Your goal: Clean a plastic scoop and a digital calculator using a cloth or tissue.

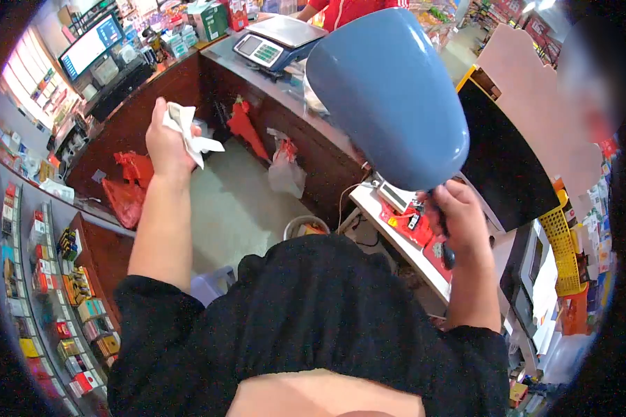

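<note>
My left hand (169,140), raised at the left over the floor, grips a crumpled white tissue or paper (188,130) whose loose ends stick out to the right. At the right, the fingers of my right hand (456,213) are closed on the lower edge of a blue, rounded, glossy panel (391,99), where a dark part shows. What kind of thing the panel is cannot be told. It stands up over the counter and hides part of the counter top. A digital scale (263,52) with a flat metal pan rests on the counter behind it.
A dark wooden counter (323,177) runs diagonally, with plastic bags (287,169) hanging on its inner side. A white shelf (396,240) holds red packets. A bin (305,225) stands on the floor. Cigarette shelves (47,271) line the left, a monitor (91,47) the upper left. A person in red (344,13) stands beyond.
</note>
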Demonstrator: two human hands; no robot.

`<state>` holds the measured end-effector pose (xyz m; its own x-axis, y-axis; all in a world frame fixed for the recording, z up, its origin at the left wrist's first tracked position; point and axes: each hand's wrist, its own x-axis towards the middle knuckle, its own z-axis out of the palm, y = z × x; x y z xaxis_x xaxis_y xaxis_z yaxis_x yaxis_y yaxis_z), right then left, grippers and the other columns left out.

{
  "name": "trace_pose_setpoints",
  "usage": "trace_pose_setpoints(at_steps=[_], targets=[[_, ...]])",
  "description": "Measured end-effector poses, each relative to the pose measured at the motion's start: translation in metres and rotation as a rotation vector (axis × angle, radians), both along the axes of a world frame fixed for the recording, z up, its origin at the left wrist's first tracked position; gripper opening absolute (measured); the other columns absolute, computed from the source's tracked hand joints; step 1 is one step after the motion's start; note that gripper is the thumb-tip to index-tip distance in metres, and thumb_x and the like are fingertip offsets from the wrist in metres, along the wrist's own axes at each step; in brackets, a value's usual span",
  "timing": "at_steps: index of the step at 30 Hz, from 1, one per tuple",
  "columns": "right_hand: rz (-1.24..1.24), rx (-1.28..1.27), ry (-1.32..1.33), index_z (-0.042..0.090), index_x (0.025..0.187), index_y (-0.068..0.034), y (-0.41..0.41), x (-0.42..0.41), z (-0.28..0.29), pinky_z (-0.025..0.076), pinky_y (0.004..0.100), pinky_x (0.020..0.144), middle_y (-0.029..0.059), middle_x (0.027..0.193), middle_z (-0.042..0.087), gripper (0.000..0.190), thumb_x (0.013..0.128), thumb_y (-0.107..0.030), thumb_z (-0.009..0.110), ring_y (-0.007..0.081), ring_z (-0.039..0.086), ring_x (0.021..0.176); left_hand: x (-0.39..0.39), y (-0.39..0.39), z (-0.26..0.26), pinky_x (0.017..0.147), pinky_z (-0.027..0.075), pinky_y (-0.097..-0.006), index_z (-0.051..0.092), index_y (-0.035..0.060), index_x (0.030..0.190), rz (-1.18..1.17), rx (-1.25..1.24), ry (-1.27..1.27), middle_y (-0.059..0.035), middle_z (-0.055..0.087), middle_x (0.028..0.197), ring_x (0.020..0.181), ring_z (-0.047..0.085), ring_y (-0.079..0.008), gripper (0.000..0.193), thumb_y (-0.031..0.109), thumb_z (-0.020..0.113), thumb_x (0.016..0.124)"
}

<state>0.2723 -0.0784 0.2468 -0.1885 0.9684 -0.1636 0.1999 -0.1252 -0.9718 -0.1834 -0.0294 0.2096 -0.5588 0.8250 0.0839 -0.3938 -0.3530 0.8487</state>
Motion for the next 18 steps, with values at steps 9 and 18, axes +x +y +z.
trace_pose_setpoints(at_steps=[9, 18], targets=[[0.274, -0.324, 0.785, 0.056, 0.11, 0.006, 0.011, -0.063, -0.016, 0.039, 0.0274, 0.045, 0.0061, 0.065, 0.054, 0.053, 0.101, -0.043, 0.036, 0.0164, 0.048, 0.046, 0.104, -0.016, -0.015, 0.103, 0.04, -0.0504, 0.056, 0.0043, 0.125, -0.748, 0.079, -0.675, -0.0162, 0.059, 0.126, 0.115, 0.055, -0.0371, 0.057, 0.046, 0.029, 0.097], [0.053, 0.355, 0.122, 0.049, 0.109, -0.003, -0.004, -0.142, -0.047, 0.042, 0.0259, 0.053, 0.0038, 0.073, 0.051, 0.023, 0.101, -0.021, 0.037, 0.0117, 0.05, 0.06, 0.184, -0.024, 0.025, 0.101, 0.04, -0.0445, 0.055, 0.0103, 0.118, -0.577, 0.158, -0.667, -0.0075, 0.06, 0.117, 0.11, 0.055, -0.0272, 0.052, 0.046, 0.022, 0.101]])
